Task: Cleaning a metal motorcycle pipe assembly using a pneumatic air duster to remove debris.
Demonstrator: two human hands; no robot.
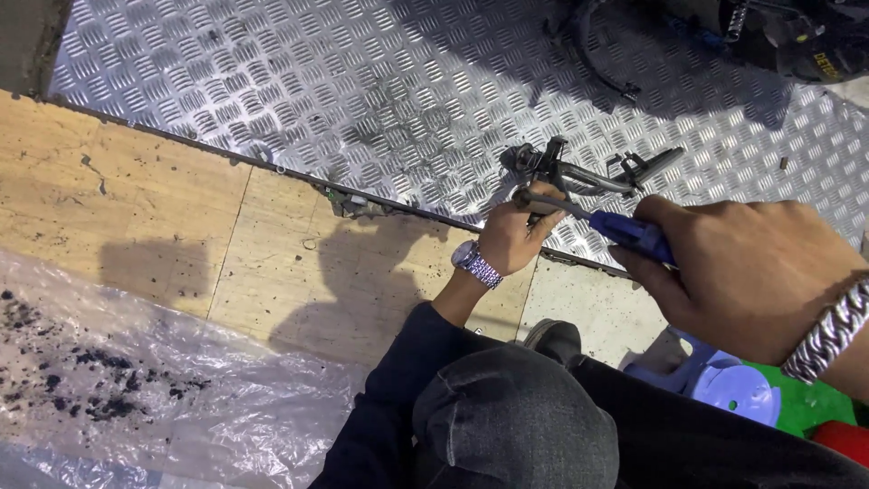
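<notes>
Grip, right: right hand [751, 276] is closed around the blue handle of a screwdriver [625, 231], nearest the camera; I see its shaft running up-left to the part.
Grip, left: left hand [513, 234] is closed on the near end of a dark metal assembly [579, 172], thumb and fingers wrapped where the shaft tip meets it.
Work piece: I note the assembly is held up off the floor, over the seam between tile and tread plate; its far end of brackets and levers sticks out unsupported.
Contact: tip appears to touch the assembly just beside the left fingers; whether it sits in a fastener I cannot tell.
Progress, my judgement: tool is engaged and the part steadied, so work on it is under way; no loosened screw or removed piece shows, so I log nothing as finished.
Near field: dark-trousered knee [516, 426], clear plastic sheet [136, 398] with black grit at lower left, pale blue stool [724, 385] under the right wrist.
Mid field: tan floor tiles [136, 208].
Far field: diamond tread plate [362, 81]; dark machinery [778, 32] at top right, details unclear.
</notes>
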